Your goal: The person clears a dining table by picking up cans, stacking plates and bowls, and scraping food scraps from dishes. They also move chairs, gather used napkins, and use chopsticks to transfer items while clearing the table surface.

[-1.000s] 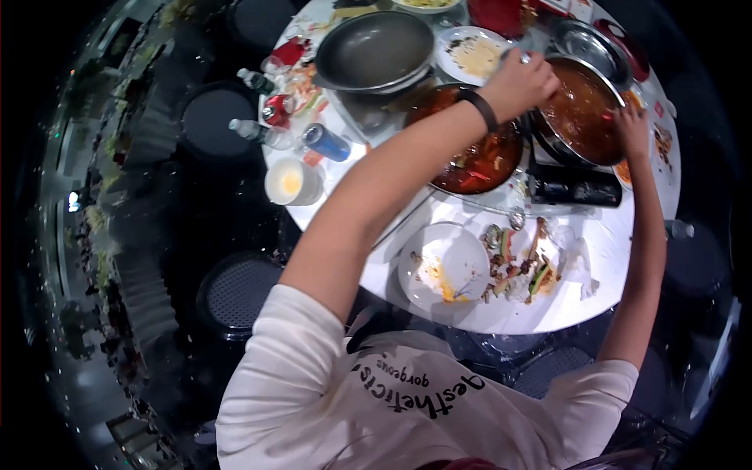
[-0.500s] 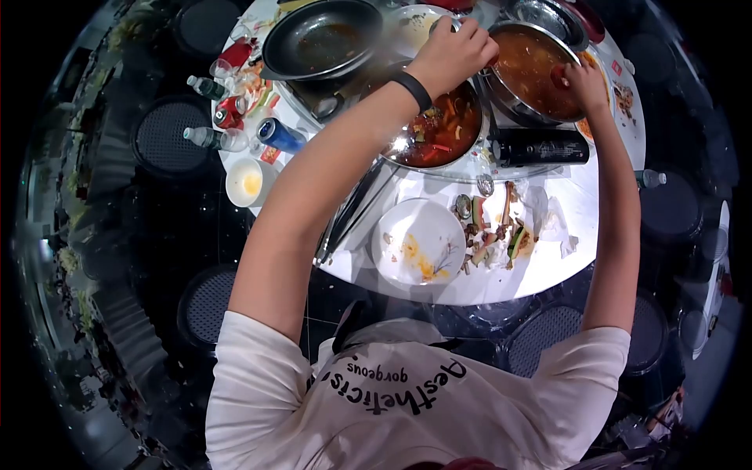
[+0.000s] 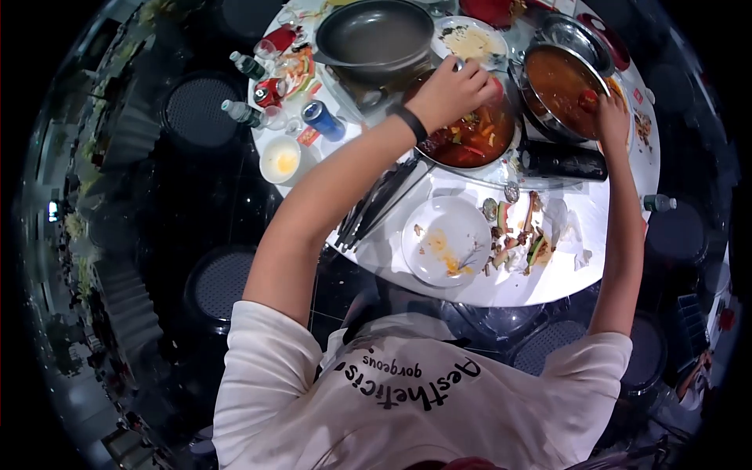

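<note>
I see my left hand (image 3: 453, 90) curled shut over the near rim of the red stew bowl (image 3: 470, 137), though I cannot tell what it grips. My right hand (image 3: 613, 117) pinches the rim of the steel soup pot (image 3: 560, 82), beside the bowl on the round table (image 3: 501, 286).

The left hand (image 3: 453, 90) covered the near rim of the red stew pot (image 3: 470, 137), hiding whatever its fingers gripped. Beyond the right hand (image 3: 613, 117), the tabletop (image 3: 470, 282) ran out of frame, cutting off dishes there.
</note>
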